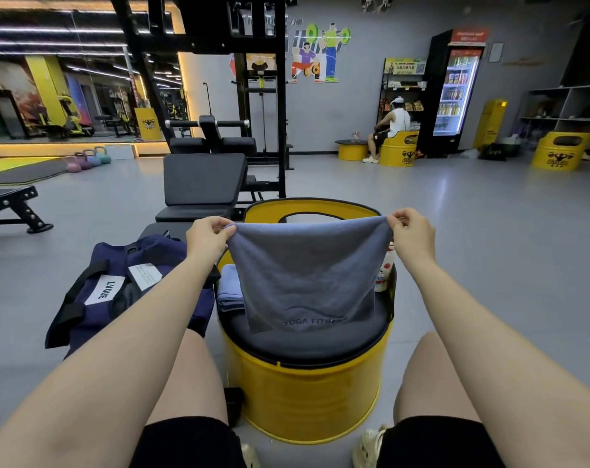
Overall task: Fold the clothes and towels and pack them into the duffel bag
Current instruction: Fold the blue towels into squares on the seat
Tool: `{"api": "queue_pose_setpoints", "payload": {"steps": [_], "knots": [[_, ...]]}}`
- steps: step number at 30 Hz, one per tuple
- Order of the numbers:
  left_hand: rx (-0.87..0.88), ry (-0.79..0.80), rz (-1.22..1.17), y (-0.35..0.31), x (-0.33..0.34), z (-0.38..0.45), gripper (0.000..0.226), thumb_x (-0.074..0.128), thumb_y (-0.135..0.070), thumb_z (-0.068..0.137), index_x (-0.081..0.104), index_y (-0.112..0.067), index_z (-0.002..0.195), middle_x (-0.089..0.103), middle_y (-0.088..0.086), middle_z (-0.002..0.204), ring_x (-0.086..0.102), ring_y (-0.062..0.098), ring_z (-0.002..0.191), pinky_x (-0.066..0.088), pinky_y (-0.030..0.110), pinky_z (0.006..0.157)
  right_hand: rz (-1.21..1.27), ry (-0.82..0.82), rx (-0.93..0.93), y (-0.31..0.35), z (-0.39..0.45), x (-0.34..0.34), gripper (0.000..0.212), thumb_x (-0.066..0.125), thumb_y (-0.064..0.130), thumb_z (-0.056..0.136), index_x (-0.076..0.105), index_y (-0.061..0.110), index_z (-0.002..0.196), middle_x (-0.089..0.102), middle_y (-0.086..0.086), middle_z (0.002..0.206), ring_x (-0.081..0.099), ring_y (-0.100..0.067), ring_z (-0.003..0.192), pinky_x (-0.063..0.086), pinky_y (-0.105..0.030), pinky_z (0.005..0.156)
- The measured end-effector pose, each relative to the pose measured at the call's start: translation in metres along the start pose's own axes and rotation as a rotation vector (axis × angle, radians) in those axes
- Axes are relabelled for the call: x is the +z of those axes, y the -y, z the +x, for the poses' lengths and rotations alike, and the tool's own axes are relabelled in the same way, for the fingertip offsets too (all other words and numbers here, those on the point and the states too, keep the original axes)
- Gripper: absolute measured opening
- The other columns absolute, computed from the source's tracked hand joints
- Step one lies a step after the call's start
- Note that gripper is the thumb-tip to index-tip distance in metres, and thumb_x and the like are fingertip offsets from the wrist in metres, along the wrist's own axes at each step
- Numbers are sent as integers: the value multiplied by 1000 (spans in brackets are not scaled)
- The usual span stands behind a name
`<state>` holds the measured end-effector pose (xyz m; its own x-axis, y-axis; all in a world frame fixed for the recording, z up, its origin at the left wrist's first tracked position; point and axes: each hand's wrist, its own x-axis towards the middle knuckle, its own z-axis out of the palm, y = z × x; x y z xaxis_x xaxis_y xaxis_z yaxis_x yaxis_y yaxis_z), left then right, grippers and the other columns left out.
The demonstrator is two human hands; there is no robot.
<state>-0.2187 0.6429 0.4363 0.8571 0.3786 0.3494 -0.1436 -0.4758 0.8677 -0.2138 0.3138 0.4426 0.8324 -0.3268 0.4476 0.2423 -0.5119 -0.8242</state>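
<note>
The person holds a grey towel [307, 275] up in the air with both hands, above a yellow barrel seat [307, 393]. The left hand [207, 236] pinches the top left corner of the towel between thumb and curled fingers [223, 228], and the right hand [411, 233] pinches the top right corner in the same way. The towel hangs down flat between the hands, and its lower edge, with the printed words "YOGA FITNESS", touches the dark cushion [307, 342] of the seat near its front edge. A second towel [229, 292], blue-grey and folded, lies on the cushion at its left edge, partly hidden behind the hanging towel. A white bottle [385, 268] with red pictures stands at the right edge of the cushion, just behind the right forearm. The navy duffel bag [118, 288] lies on the floor just beside the seat, on its left side, under the left forearm, and it has white labels on top. It cannot be seen whether the bag is open.
</note>
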Motion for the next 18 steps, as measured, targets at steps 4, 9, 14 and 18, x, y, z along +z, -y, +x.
{"api": "queue_pose_setpoints", "payload": {"steps": [4,9,14,18], "knots": [[1,8,-20,-1,2,-4,5,58,-14,93,63,-15,91,64,11,92,57,20,81,55,37,70,-1,-16,-7,-3,-1,-3,18,49,17,97,62,5,104,58,-6,95,55,-23,96,48,-36,84],[1,50,13,7,9,2,7,57,-14,93,64,-14,93,59,6,86,54,19,75,48,21,48,-42,8,27,-14,10,7,19,49,16,98,62,4,104,58,-6,95,50,-19,90,36,-23,75],[-54,100,45,32,30,13,8,57,-13,93,64,-14,95,57,3,79,53,16,70,48,23,52,-101,67,75,-47,24,31,19,48,17,98,63,6,103,62,-14,106,56,-29,98,39,-25,74],[-141,140,56,65,57,28,8,57,-11,93,65,-8,95,56,2,76,54,21,77,51,28,55,-176,117,119,-85,30,61,18,48,14,99,63,4,101,60,-18,107,48,-22,86,36,-23,73]]}}
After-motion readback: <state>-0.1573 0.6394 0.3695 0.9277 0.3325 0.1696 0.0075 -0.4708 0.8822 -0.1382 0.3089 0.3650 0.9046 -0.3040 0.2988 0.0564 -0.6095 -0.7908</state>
